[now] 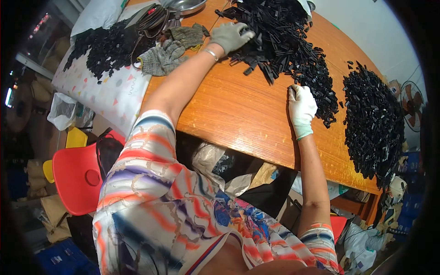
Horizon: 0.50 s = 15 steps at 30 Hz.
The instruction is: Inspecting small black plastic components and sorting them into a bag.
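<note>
A large heap of small black plastic pieces (279,32) spreads over the far middle of the wooden table (229,105). My left hand (231,37), in a grey glove, reaches to the heap's left edge with its fingers curled around some black pieces; those next to its fingertips are blurred. In a white glove, my right hand (302,106) rests closed on the tabletop, just left of the heap's near tail. Something dark shows at its fingertips, too small to make out.
Another black heap (373,121) lies at the table's right end. On the left are a patterned cloth (114,98), more black pieces (107,55), spare grey gloves (162,57), a brown bag (149,20) and a metal bowl (185,5). A red chair (75,178) stands lower left; a fan (411,105), far right.
</note>
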### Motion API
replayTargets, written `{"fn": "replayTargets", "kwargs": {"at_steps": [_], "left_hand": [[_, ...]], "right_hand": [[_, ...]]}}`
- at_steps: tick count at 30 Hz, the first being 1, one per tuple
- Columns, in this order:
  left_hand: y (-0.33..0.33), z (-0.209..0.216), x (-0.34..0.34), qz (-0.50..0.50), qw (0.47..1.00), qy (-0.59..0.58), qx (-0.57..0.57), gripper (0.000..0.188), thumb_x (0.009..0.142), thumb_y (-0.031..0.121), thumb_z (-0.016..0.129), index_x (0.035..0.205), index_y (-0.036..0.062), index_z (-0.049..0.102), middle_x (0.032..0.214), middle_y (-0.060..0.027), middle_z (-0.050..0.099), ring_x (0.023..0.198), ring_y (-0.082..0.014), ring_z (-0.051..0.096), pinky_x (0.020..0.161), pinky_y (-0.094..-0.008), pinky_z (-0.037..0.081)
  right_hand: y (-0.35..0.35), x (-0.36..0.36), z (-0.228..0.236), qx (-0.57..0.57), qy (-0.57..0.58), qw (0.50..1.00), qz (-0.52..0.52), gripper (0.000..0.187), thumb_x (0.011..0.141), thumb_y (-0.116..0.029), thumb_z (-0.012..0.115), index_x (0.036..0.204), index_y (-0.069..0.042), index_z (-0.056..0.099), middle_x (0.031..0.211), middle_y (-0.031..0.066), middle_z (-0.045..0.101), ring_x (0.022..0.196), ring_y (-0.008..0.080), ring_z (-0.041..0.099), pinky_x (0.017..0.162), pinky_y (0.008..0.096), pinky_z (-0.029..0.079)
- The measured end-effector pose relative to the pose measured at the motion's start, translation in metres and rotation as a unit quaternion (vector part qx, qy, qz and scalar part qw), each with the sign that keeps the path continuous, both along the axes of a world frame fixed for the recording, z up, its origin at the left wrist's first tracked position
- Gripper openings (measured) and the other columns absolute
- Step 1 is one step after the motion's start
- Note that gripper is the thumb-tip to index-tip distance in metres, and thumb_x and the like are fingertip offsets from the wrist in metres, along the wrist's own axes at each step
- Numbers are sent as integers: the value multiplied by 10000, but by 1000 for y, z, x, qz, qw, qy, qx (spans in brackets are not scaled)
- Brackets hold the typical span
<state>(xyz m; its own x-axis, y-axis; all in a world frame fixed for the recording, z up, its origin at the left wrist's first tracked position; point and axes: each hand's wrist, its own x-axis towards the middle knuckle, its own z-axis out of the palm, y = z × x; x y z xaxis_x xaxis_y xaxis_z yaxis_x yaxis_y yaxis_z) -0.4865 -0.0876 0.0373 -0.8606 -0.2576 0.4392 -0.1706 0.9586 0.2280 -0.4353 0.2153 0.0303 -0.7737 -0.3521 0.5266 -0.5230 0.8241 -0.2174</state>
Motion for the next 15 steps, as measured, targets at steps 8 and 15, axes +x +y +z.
{"fn": "replayTargets", "kwargs": {"at_steps": [8, 15], "left_hand": [[36, 12, 58, -111, 989, -46, 91, 575, 889, 607, 446, 1319, 230, 512, 1206, -163, 575, 1067, -337, 581, 873, -454, 477], [-45, 6, 38, 49, 997, 60, 1, 390, 911, 342, 496, 1228, 121, 547, 1126, -174, 601, 1060, -337, 568, 873, -468, 467]], "right_hand": [[4, -3, -6, -8, 21, 1000, 7, 125, 835, -200, 636, 888, -95, 678, 847, 96, 611, 757, 280, 612, 673, 368, 491], [0, -2, -5, -19, 42, 999, 19, 91, 824, -186, 649, 851, -101, 667, 819, 91, 610, 749, 277, 614, 659, 370, 491]]}}
